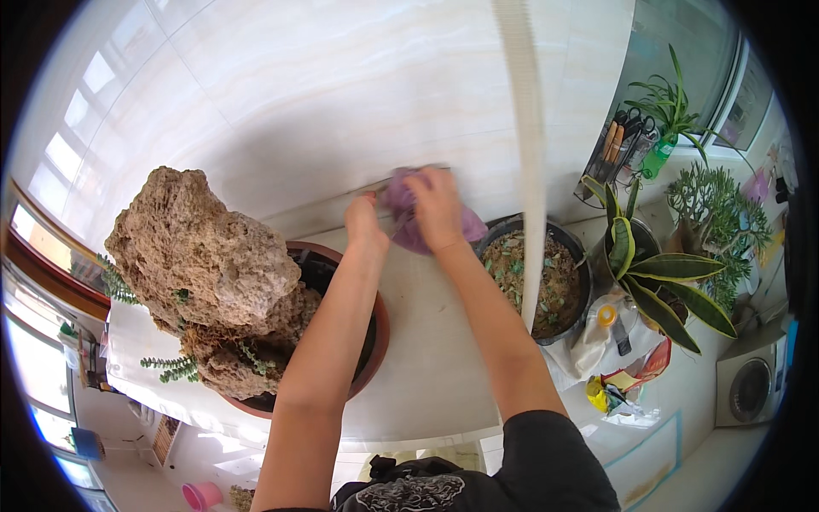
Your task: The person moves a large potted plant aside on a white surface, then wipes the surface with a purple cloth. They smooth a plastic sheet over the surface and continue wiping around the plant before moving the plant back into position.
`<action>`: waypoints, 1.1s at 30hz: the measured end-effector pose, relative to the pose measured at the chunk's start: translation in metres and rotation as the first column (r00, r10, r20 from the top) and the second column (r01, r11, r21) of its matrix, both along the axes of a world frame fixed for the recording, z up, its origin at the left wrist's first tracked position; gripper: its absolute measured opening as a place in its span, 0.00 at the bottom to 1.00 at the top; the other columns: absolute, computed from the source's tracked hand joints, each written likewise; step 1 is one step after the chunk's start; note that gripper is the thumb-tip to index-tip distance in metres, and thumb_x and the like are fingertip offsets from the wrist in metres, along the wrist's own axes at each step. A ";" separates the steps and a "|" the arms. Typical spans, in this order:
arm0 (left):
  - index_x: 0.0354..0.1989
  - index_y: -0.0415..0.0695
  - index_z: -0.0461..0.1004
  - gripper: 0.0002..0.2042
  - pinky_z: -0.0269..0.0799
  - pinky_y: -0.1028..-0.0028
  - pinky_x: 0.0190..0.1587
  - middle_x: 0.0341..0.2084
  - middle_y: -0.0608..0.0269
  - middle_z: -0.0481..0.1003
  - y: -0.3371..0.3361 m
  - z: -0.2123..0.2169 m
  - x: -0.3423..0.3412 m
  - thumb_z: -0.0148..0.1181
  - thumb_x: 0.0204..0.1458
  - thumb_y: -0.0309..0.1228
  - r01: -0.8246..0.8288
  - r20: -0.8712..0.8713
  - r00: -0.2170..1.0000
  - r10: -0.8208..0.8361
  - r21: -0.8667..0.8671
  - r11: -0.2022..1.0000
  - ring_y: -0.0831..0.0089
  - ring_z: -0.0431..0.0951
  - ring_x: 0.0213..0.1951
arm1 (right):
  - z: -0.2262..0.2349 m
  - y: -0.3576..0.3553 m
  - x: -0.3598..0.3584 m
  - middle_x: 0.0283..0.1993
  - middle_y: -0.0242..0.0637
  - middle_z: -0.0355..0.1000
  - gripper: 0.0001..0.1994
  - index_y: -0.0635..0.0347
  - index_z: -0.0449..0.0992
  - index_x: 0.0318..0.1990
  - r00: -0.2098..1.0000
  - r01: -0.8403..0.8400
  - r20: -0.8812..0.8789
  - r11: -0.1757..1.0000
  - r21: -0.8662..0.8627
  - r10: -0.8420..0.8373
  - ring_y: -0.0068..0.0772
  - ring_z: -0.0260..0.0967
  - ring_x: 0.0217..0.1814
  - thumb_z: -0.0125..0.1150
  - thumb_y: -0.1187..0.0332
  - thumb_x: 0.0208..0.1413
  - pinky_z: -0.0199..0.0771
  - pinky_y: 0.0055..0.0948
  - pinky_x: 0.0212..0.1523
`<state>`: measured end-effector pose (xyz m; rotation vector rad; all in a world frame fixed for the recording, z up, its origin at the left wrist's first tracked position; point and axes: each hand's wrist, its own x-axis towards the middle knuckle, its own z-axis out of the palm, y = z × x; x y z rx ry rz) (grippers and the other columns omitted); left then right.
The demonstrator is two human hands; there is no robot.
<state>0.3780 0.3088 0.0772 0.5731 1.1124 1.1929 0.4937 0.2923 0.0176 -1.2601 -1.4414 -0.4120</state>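
Note:
My right hand (pixel 438 209) grips a bunched purple cloth (pixel 409 232) at the back of the pale ledge, against the tiled wall. Folds of the cloth spread out on both sides of its fingers. Just left of the cloth, my left hand (pixel 365 224) is closed with the thumb uppermost; what its fingers hold, if anything, is hidden. A large rough brown rock (pixel 200 243) rises from a round reddish-brown pot (pixel 381 341) beside my left forearm. To the right of the cloth stands a black pot (pixel 583 299) of soil with small green bits on it.
A blurred pale strip (pixel 522 102) hangs in front of the black pot. Farther right are a snake plant (pixel 653 264), a bushy green plant (pixel 715 226), a green bottle with a plant (pixel 659 158) and scissors (pixel 631 128). A pink bucket (pixel 202 495) sits on the floor.

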 end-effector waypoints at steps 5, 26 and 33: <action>0.62 0.42 0.62 0.27 0.33 0.51 0.68 0.69 0.57 0.50 -0.010 0.007 0.004 0.47 0.49 0.27 -0.015 -0.086 0.996 0.016 0.006 1.000 0.62 0.41 0.71 | 0.002 0.001 -0.021 0.46 0.41 0.67 0.20 0.54 0.75 0.44 0.931 0.156 -0.327 0.987 -0.035 -0.159 0.51 0.63 0.51 0.57 0.80 0.39 0.68 0.43 0.51; 0.63 0.41 0.62 0.22 0.52 0.71 0.64 0.63 0.62 0.62 -0.237 0.047 -0.108 0.46 0.59 0.21 0.751 -0.468 0.626 -0.624 0.147 0.643 0.74 0.59 0.64 | -0.004 -0.003 -0.001 0.48 0.41 0.67 0.18 0.53 0.76 0.40 0.984 0.156 -0.081 0.986 -0.062 -0.161 0.50 0.63 0.52 0.57 0.82 0.39 0.70 0.43 0.49; 0.55 0.42 0.71 0.20 0.56 0.68 0.63 0.58 0.54 0.67 -0.272 0.043 -0.182 0.49 0.54 0.14 0.733 -0.601 0.642 -0.476 0.300 0.610 0.64 0.63 0.63 | -0.012 -0.038 -0.023 0.53 0.42 0.65 0.15 0.57 0.77 0.40 0.959 0.254 -0.001 0.862 -0.438 -0.283 0.48 0.58 0.59 0.67 0.64 0.44 0.63 0.49 0.53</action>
